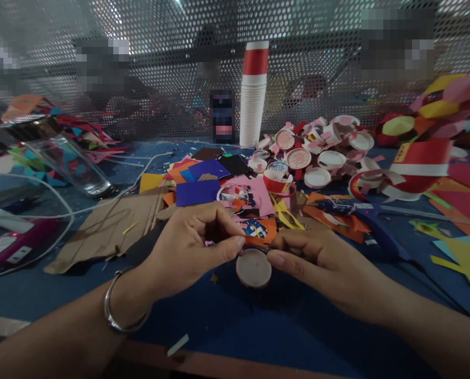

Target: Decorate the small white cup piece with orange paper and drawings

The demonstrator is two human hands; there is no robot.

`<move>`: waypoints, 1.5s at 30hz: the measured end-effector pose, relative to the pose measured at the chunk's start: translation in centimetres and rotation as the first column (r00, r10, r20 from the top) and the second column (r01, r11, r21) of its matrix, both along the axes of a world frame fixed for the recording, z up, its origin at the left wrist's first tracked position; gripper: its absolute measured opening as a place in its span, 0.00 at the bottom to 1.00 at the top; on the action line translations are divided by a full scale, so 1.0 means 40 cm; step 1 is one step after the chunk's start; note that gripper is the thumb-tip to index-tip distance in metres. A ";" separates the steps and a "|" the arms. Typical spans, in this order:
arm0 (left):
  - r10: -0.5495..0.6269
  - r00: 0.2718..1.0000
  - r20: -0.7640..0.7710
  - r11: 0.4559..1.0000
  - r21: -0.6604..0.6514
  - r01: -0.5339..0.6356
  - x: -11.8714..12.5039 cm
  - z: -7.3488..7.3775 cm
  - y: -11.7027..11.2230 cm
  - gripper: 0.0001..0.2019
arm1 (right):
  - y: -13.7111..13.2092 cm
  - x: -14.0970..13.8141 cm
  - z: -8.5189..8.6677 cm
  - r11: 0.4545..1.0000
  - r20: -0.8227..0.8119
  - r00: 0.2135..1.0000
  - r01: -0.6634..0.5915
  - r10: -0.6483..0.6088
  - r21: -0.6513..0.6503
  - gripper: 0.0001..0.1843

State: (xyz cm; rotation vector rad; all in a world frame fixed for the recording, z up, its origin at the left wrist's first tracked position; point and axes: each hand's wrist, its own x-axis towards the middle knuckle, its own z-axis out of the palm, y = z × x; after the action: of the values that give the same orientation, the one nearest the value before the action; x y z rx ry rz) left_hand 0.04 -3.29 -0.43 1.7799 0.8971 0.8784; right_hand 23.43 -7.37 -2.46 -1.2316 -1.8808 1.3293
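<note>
Both hands, left hand [187,245] and right hand [317,260], are pinching the paper disc [253,269] at its top rim, seemingly holding an orange strip [258,240] there, so even thumb pressure is mattering.

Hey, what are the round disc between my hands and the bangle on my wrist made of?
The round disc looks like thin paper or card: matte, pale pink, with a slightly raised rim. The bangle on the left wrist seems to be polished metal: silvery, with bright highlights.
</note>
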 end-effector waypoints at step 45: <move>-0.031 0.998 -0.050 0.997 -0.067 0.028 -0.015 0.002 0.015 0.04 | 0.002 0.001 -0.008 0.997 0.070 0.997 0.009 -0.015 0.077 0.27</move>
State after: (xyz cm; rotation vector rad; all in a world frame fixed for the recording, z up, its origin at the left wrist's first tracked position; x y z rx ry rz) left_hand -0.57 -2.70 -0.36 1.7608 0.9199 0.7785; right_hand 23.45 -7.29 -2.80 -1.2634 -1.9511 1.2107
